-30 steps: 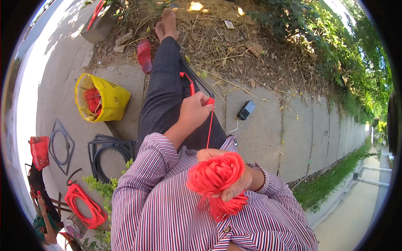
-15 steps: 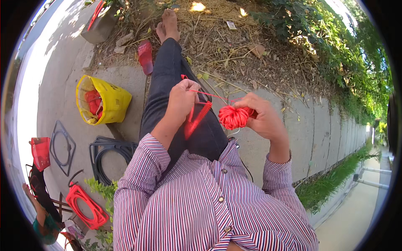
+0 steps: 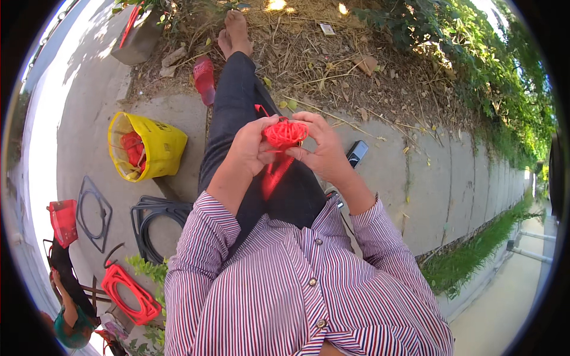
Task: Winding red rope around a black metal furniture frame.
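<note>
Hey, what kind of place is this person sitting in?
Outdoors, probably a roadside edge: a concrete ledge runs beside bare ground strewn with dry straw, with green bushes along it. Both hands hold a ball of red cord.

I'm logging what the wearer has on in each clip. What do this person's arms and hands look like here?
Both arms wear long sleeves of a white button shirt with thin red and blue stripes, the cuffs pushed up toward the elbows so the forearms are bare. The left hand and right hand are bare: no gloves, and no rings or watch that I can make out.
</note>
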Demonstrator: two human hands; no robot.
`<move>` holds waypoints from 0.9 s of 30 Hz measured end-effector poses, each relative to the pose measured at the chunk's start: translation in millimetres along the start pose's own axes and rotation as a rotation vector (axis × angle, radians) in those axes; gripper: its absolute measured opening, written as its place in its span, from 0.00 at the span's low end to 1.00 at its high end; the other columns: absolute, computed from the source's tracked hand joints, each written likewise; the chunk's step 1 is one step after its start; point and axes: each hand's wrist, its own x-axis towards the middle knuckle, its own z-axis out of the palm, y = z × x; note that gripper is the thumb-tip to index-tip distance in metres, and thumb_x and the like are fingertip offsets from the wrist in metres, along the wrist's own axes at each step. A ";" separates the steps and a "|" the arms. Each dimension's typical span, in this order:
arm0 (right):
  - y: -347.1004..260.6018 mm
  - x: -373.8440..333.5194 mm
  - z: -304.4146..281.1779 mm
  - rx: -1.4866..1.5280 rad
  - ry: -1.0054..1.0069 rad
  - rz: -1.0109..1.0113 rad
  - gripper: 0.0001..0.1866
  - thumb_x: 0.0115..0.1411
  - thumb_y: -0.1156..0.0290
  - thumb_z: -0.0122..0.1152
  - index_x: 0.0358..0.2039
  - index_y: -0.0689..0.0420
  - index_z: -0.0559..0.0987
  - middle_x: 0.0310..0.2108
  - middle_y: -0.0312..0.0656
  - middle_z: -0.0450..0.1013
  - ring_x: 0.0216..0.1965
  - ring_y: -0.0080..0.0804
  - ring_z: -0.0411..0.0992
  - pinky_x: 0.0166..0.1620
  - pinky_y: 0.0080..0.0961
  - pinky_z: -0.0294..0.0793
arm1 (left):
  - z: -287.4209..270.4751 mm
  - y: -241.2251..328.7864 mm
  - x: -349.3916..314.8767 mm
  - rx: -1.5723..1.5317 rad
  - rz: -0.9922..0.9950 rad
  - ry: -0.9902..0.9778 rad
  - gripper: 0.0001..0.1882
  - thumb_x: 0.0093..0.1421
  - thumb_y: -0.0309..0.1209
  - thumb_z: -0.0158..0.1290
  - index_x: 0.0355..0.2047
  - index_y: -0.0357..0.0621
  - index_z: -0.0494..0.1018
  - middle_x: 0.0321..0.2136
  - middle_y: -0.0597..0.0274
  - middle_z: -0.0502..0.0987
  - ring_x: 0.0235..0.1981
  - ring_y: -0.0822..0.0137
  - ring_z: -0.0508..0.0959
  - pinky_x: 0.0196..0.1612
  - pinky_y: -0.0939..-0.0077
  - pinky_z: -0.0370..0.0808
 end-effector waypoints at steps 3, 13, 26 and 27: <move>-4.8 1.1 -0.4 0.057 0.071 0.006 0.22 0.53 0.71 0.67 0.49 0.60 0.74 0.45 0.42 0.73 0.48 0.33 0.71 0.55 0.28 0.67 | 0.9 -2.5 -3.9 -0.213 -0.084 -0.505 0.11 0.61 0.40 0.51 0.27 0.47 0.74 0.17 0.72 0.72 0.11 0.79 0.62 0.13 0.85 0.51; 19.1 -39.7 -124.6 1.468 0.533 0.375 0.16 0.67 0.60 0.47 0.46 0.59 0.72 0.36 0.44 0.75 0.34 0.36 0.75 0.40 0.35 0.76 | 18.9 -32.9 -4.4 0.228 0.076 0.008 0.21 0.66 0.48 0.42 0.27 0.45 0.70 0.26 0.60 0.77 0.26 0.65 0.76 0.39 0.71 0.73; 29.7 -173.6 -151.3 1.240 0.850 0.522 0.21 0.66 0.55 0.47 0.48 0.58 0.71 0.38 0.40 0.74 0.37 0.35 0.74 0.39 0.41 0.77 | 11.8 -36.2 -9.2 0.299 0.187 -0.023 0.19 0.65 0.46 0.45 0.31 0.41 0.68 0.31 0.51 0.76 0.36 0.58 0.77 0.42 0.65 0.73; 31.2 -166.3 -145.0 1.331 0.667 0.447 0.21 0.66 0.54 0.47 0.48 0.59 0.70 0.38 0.40 0.74 0.38 0.34 0.74 0.41 0.38 0.77 | 16.0 -39.9 -16.1 0.578 0.355 0.038 0.16 0.63 0.43 0.50 0.32 0.40 0.70 0.33 0.53 0.76 0.38 0.60 0.75 0.44 0.67 0.72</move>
